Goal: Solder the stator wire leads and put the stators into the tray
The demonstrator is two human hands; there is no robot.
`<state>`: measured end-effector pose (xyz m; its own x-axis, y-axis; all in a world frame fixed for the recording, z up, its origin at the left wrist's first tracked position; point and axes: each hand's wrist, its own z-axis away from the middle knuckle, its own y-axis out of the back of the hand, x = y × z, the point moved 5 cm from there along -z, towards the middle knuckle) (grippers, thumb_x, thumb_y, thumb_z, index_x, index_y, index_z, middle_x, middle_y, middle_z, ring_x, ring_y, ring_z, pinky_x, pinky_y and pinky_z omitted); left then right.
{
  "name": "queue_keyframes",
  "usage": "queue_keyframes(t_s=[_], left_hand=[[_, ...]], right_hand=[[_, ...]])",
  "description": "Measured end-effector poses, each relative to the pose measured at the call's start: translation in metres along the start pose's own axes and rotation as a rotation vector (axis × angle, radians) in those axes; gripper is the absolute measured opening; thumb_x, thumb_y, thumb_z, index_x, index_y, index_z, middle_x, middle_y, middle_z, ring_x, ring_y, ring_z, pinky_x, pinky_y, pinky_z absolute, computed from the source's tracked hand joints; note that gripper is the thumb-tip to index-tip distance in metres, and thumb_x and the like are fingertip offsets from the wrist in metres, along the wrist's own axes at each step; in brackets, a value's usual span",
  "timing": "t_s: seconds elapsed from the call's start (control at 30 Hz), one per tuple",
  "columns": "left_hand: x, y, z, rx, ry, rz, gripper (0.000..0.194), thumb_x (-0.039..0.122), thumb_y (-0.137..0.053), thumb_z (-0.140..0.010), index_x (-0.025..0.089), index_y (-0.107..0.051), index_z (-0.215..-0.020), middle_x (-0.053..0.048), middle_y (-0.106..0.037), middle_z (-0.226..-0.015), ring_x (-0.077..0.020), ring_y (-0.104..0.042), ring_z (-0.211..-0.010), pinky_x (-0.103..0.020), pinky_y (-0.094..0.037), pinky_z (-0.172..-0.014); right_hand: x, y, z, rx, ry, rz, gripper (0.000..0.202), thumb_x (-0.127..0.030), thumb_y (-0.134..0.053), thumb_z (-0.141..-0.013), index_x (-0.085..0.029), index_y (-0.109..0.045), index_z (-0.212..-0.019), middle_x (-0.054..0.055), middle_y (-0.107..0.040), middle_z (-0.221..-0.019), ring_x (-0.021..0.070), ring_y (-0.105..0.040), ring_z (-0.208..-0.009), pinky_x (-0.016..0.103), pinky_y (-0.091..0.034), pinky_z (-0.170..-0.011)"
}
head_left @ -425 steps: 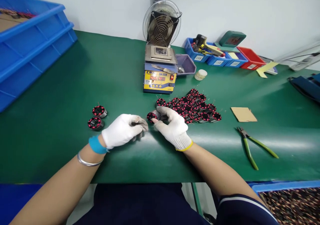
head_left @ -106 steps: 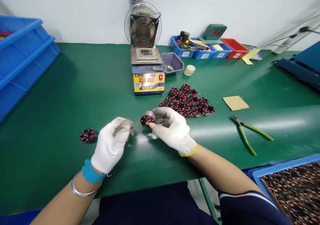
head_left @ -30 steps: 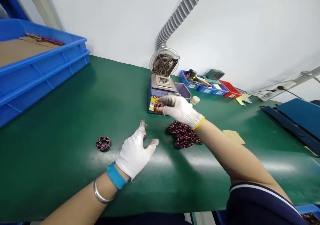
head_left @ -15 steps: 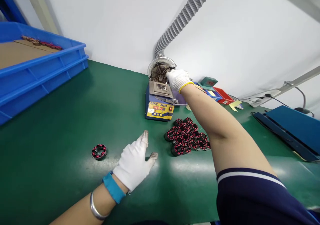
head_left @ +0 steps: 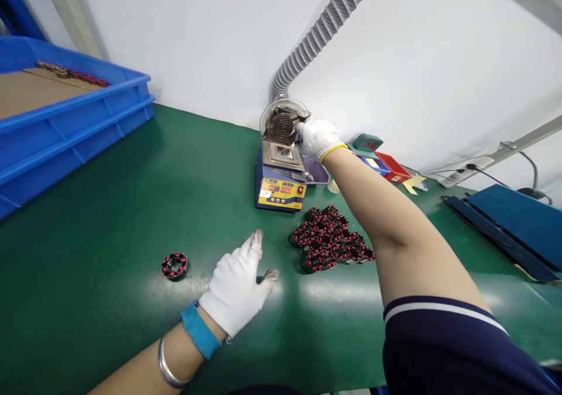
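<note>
My left hand (head_left: 237, 287), in a white glove, rests on the green table with thumb and fingers apart and nothing between them. A single black and red ring (head_left: 174, 266) lies to its left. To its right stands a group of several such rings (head_left: 327, 237). My gloved right hand (head_left: 319, 137) is behind the yellow and blue solder pot (head_left: 281, 193), close to the round fan grille (head_left: 281, 128). Its fingers are bent and their tips partly hidden; a small dark reddish thing shows under them, too small to make out.
A blue crate (head_left: 74, 131) with rings on cardboard is at the left. A grey hose (head_left: 325, 32) rises behind the pot. Beyond my right forearm are a purple tray (head_left: 317, 170), a red bin (head_left: 393, 168) and a blue folder (head_left: 518, 225).
My right hand has moved slightly right, away from the grille, and more of the purple tray shows. My left hand is practically still.
</note>
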<state>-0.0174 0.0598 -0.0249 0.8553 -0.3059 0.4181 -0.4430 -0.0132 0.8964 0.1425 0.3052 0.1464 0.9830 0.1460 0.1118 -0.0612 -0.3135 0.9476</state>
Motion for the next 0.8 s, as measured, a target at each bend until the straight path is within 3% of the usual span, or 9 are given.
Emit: queue_keyframes(t_s=[0.17, 0.27, 0.47, 0.63, 0.8], left_hand=[[0.001, -0.001, 0.001, -0.006, -0.003, -0.003, 0.070, 0.038, -0.052, -0.085, 0.009, -0.031, -0.144, -0.015, -0.045, -0.142, -0.0299, -0.057, -0.115, -0.039, -0.051, -0.090], [0.001, 0.000, 0.001, -0.023, 0.002, -0.002, 0.070, 0.037, -0.053, -0.085, 0.009, -0.030, -0.145, -0.015, -0.045, -0.142, -0.0297, -0.056, -0.116, -0.039, -0.050, -0.090], [0.001, 0.000, 0.000, -0.040, 0.014, -0.004, 0.070, 0.038, -0.051, -0.085, 0.009, -0.029, -0.145, -0.014, -0.044, -0.143, -0.0299, -0.055, -0.116, -0.040, -0.050, -0.090], [0.001, 0.000, 0.000, -0.049, 0.012, -0.006, 0.070, 0.039, -0.050, -0.086, 0.009, -0.029, -0.145, -0.014, -0.043, -0.143, -0.0299, -0.056, -0.114, -0.041, -0.049, -0.090], [0.001, -0.001, 0.000, -0.080, 0.019, -0.021, 0.070, 0.039, -0.050, -0.086, 0.010, -0.028, -0.146, -0.013, -0.043, -0.144, -0.0303, -0.056, -0.114, -0.041, -0.049, -0.090]], right_hand=[[0.015, 0.008, 0.009, 0.053, 0.016, 0.099, 0.038, -0.031, -0.061, -0.080, -0.019, -0.059, -0.117, 0.015, -0.061, -0.111, 0.0310, -0.055, -0.100, 0.045, -0.042, -0.083], [0.013, 0.007, 0.013, 0.038, 0.024, 0.162, 0.040, -0.029, -0.058, -0.080, -0.021, -0.059, -0.119, 0.015, -0.062, -0.109, 0.0315, -0.058, -0.095, 0.043, -0.045, -0.076], [0.000, -0.007, 0.010, -0.009, 0.002, 0.288, 0.040, -0.018, -0.058, -0.077, -0.021, -0.060, -0.118, 0.018, -0.060, -0.113, 0.0369, -0.058, -0.099, 0.050, -0.047, -0.077], [-0.013, -0.019, 0.007, -0.003, 0.063, 0.282, 0.035, -0.021, -0.058, -0.079, -0.022, -0.062, -0.113, 0.019, -0.059, -0.109, 0.0369, -0.056, -0.102, 0.054, -0.045, -0.082], [-0.005, -0.014, 0.010, 0.029, 0.009, 0.206, 0.036, -0.024, -0.061, -0.077, -0.023, -0.063, -0.112, 0.018, -0.059, -0.110, 0.0376, -0.055, -0.104, 0.056, -0.043, -0.085]])
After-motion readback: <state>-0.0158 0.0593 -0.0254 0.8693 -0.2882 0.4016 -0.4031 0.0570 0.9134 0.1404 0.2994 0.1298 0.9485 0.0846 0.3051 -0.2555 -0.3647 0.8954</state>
